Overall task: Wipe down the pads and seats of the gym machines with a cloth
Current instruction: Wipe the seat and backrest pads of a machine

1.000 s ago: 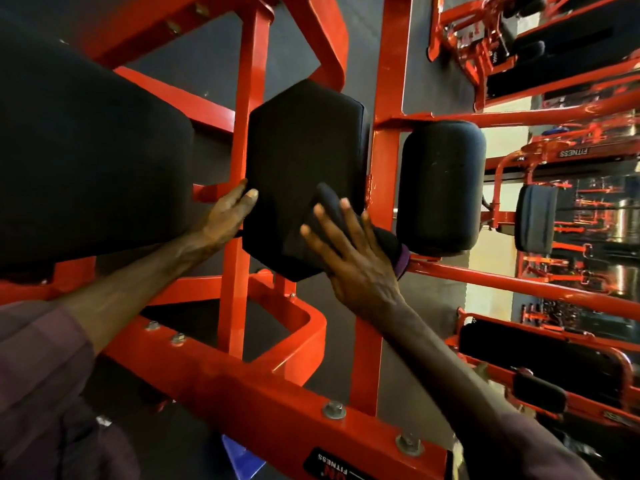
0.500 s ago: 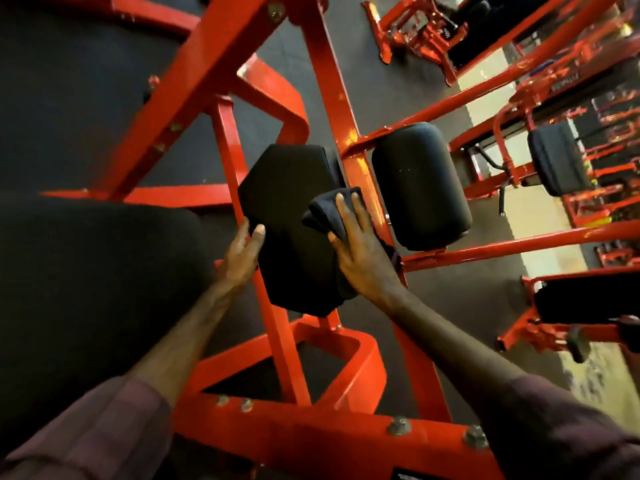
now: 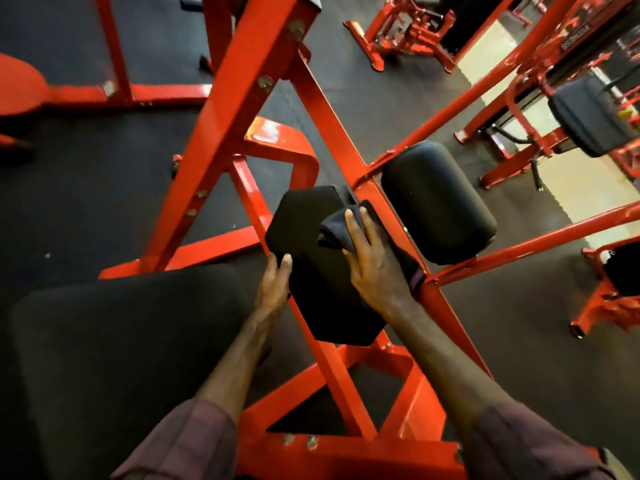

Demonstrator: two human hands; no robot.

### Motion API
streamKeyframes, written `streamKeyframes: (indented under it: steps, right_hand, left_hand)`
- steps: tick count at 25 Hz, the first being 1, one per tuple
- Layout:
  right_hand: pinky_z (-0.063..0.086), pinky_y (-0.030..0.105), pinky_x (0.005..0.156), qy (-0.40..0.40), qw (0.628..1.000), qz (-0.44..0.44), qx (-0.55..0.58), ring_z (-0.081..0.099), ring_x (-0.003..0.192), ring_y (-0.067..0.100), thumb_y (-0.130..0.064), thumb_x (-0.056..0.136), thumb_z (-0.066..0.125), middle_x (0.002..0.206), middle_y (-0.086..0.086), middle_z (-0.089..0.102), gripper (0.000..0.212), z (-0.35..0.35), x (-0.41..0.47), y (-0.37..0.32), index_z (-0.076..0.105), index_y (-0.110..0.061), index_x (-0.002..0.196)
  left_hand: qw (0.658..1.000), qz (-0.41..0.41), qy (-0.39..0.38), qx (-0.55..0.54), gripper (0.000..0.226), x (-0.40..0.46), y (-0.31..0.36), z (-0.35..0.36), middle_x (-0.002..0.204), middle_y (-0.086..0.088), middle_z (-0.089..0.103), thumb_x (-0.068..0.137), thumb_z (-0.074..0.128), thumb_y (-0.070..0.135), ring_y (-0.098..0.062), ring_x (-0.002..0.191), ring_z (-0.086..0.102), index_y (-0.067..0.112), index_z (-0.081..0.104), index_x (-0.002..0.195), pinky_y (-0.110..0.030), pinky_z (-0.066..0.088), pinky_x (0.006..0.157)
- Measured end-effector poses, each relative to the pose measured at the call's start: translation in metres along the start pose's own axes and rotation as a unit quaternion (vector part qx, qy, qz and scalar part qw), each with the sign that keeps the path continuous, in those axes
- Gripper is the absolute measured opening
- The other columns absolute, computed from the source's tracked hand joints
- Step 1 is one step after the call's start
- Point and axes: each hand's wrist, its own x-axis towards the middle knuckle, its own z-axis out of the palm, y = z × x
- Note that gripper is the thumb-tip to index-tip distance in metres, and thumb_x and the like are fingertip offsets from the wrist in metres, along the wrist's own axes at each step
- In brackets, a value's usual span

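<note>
Your right hand (image 3: pixel 375 261) lies flat on the dark cloth (image 3: pixel 341 227), fingers straight and spread a little, pressing it onto the upper right part of the black hexagonal pad (image 3: pixel 322 271). The cloth is bunched up ahead of your fingertips, and a fold of it trails under your palm toward the pad's right edge, where a purple bit shows by your wrist. Your left hand (image 3: pixel 275 284) is on the pad's left edge, fingers straight along the side and thumb up on the face; whether anything curls behind the pad I cannot tell.

The pad sits tilted on a red frame (image 3: pixel 239 109), with one slanting bar passing behind it. Just right of the pad, across a red bar, there is a black roller cushion (image 3: pixel 438 202), apart from your hand. Left of and below the pad, a big black seat pad (image 3: pixel 114 362) fills the near corner, and your left forearm crosses over it. Far right of the pad, past the roller, another black cushion (image 3: pixel 588 116) hangs on a second red machine. Dark rubber flooring (image 3: pixel 86 192) runs under all of it.
</note>
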Motion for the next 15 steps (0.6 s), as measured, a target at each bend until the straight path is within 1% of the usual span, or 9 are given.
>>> streamKeyframes:
  steps: [1,2,5,6,7,10,11,13,15]
  right_hand:
    - [0.028,0.052,0.128,0.006,1.0,0.0,-0.027,0.019,0.16,0.035,-0.02,0.103,0.061,0.174,0.012,0.018,0.073,0.005,0.02,-0.007,0.025,-0.02,0.167]
    - [0.029,0.054,0.127,0.005,0.998,-0.014,-0.054,0.02,0.16,0.038,-0.021,0.103,0.06,0.173,0.014,0.02,0.071,0.01,0.041,-0.015,0.027,-0.019,0.166]
    - [0.028,0.059,0.125,-0.008,0.984,-0.108,-0.143,0.021,0.157,0.045,-0.022,0.1,0.058,0.17,0.017,0.029,0.066,0.02,0.086,-0.026,0.036,-0.015,0.162]
    - [0.028,0.059,0.124,-0.016,0.978,-0.127,-0.164,0.026,0.155,0.044,-0.025,0.1,0.057,0.166,0.016,0.036,0.063,0.019,0.099,-0.027,0.04,-0.015,0.16]
    - [0.031,0.057,0.122,-0.027,0.974,-0.132,-0.183,0.034,0.151,0.043,-0.029,0.101,0.054,0.159,0.015,0.045,0.059,0.018,0.11,-0.031,0.045,-0.016,0.157]
    - [0.04,0.05,0.106,-0.104,0.963,-0.091,-0.233,0.056,0.128,0.038,-0.04,0.104,0.048,0.136,0.012,0.064,0.043,0.019,0.147,-0.065,0.055,-0.02,0.141]
    - [0.041,0.048,0.102,-0.134,0.956,-0.087,-0.247,0.059,0.125,0.038,-0.042,0.105,0.048,0.134,0.012,0.065,0.039,0.024,0.158,-0.079,0.056,-0.021,0.137]
    - [0.043,0.045,0.101,-0.189,0.937,-0.118,-0.27,0.061,0.126,0.037,-0.046,0.107,0.046,0.137,0.011,0.063,0.04,0.028,0.167,-0.094,0.055,-0.022,0.137]
    - [0.045,0.045,0.099,-0.223,0.931,-0.116,-0.265,0.06,0.128,0.037,-0.054,0.107,0.044,0.14,0.01,0.062,0.046,0.015,0.173,-0.091,0.054,-0.023,0.14]
  left_hand:
    - [1.0,0.002,-0.011,-0.002,0.114,0.009,-0.007,0.001,0.165,-0.005,0.043,0.079,0.054,0.092,-0.022,0.151,0.042,0.018,0.035,0.163,-0.049,0.033,0.126]
    - [1.0,0.0,-0.017,0.006,0.109,0.013,-0.004,0.001,0.164,-0.004,0.044,0.083,0.054,0.089,-0.022,0.151,0.042,0.019,0.035,0.163,-0.049,0.033,0.126]
    - [1.0,-0.009,0.001,0.015,0.075,-0.005,0.029,0.002,0.166,-0.007,0.039,0.106,0.051,0.055,-0.025,0.154,0.037,0.016,0.028,0.166,-0.047,0.03,0.127]
    - [1.0,-0.013,-0.009,0.022,0.072,-0.005,0.028,0.002,0.166,-0.006,0.038,0.107,0.051,0.051,-0.025,0.153,0.038,0.016,0.027,0.166,-0.047,0.032,0.126]
    - [1.0,-0.027,-0.009,0.009,0.074,-0.005,0.027,0.0,0.164,-0.004,0.041,0.106,0.053,0.053,-0.024,0.151,0.041,0.018,0.029,0.166,-0.046,0.037,0.123]
    - [0.999,-0.043,-0.013,-0.03,0.066,-0.006,0.022,-0.009,0.156,0.003,0.051,0.106,0.055,0.051,-0.02,0.135,0.056,0.029,0.034,0.164,-0.039,0.055,0.102]
    - [0.996,-0.06,-0.02,-0.057,0.063,-0.005,0.022,-0.009,0.155,0.003,0.054,0.106,0.055,0.05,-0.019,0.131,0.059,0.033,0.036,0.163,-0.044,0.057,0.101]
    - [0.992,-0.081,-0.024,-0.091,0.06,-0.008,0.02,-0.009,0.15,0.002,0.059,0.106,0.057,0.047,-0.019,0.128,0.062,0.036,0.038,0.161,-0.054,0.055,0.104]
    - [0.992,-0.079,-0.022,-0.101,0.056,-0.008,0.02,-0.012,0.149,0.003,0.059,0.107,0.055,0.041,-0.019,0.13,0.06,0.033,0.039,0.161,-0.048,0.057,0.1]
